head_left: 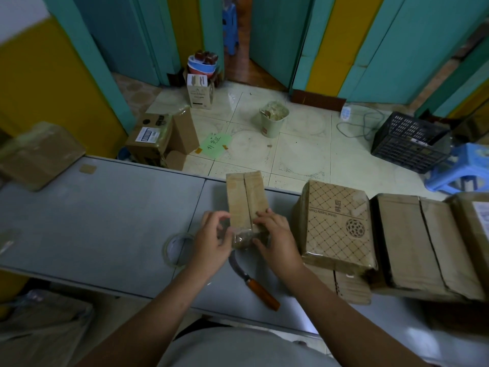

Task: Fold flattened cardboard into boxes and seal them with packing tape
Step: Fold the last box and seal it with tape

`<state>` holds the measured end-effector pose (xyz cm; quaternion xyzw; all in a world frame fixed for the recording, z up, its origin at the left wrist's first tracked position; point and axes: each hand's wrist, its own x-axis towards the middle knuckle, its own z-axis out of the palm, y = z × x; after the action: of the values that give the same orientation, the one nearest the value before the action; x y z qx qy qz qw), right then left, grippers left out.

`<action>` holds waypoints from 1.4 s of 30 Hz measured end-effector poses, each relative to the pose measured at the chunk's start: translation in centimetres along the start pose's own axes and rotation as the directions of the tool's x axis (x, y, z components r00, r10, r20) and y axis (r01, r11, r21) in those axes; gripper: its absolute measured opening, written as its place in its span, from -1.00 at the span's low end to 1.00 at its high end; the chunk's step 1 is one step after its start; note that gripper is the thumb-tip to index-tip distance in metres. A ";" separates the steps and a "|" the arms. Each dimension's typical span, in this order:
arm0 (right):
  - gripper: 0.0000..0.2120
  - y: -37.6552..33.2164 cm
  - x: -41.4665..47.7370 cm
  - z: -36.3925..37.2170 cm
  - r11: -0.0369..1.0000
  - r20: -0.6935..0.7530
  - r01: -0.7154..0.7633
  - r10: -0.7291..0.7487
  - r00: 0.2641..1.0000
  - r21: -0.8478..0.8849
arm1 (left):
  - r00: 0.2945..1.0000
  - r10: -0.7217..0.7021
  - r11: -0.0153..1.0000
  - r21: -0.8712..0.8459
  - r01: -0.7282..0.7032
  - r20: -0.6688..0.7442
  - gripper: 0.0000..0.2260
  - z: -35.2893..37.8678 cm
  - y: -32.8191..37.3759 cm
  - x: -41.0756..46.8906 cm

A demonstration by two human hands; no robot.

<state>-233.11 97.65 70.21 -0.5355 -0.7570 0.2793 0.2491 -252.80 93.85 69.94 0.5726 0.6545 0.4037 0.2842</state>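
At the middle of the grey worktop point(92, 221) a small box point(246, 197) stands with its top seam running away from the person. The left hand point(211, 239) grips its near left corner, fingers point(215, 216) curled against the side and thumb toward the near face. The right hand point(276, 239) grips the near right corner, fingers point(266, 216) bent over the top beside the seam, thumb lower on the near face. Clear tape point(242, 241), wrinkled and shiny, covers that near face between the hands; where it ends is hard to make out. A tape roll point(167, 250) lies just left of the left wrist, partly hidden by it. A knife point(260, 291) with a wooden handle lies between the forearms, its blade tip hidden under the hands. Right of the box stands a patterned box point(336, 226), then flat cardboard point(415, 242), cut off at the frame edge. On the floor, a pale bin point(271, 128) holds scraps. Farther right is a black crate point(407, 147); its contents cannot be seen.
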 end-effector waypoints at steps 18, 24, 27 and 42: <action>-0.64 -0.7 0.4 -1.3 0.961 0.113 0.154 -0.130 0.985 -0.231 | 0.860 0.410 0.851 0.213 -0.480 0.303 -0.89 0.4 -0.8 2.7; -0.64 -0.3 -1.0 -0.5 0.998 -0.074 -0.006 0.011 0.997 0.063 | 0.925 0.310 0.928 0.142 -0.345 0.220 -0.80 -1.0 -2.6 1.7; -0.63 -0.3 -1.3 -0.1 0.984 -0.081 -0.048 0.063 0.995 0.173 | 0.971 0.171 0.975 0.110 -0.191 0.169 -0.78 -1.5 -3.1 1.4; -0.78 -0.1 -3.1 1.1 0.901 -0.119 -0.289 0.342 0.932 0.324 | 0.965 0.114 0.942 0.283 -0.181 0.237 -0.89 -3.0 -3.6 0.8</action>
<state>-233.00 94.48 69.21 -0.6291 -0.5840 0.3807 0.3438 -257.35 93.98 68.51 0.6975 0.6286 0.2542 0.2319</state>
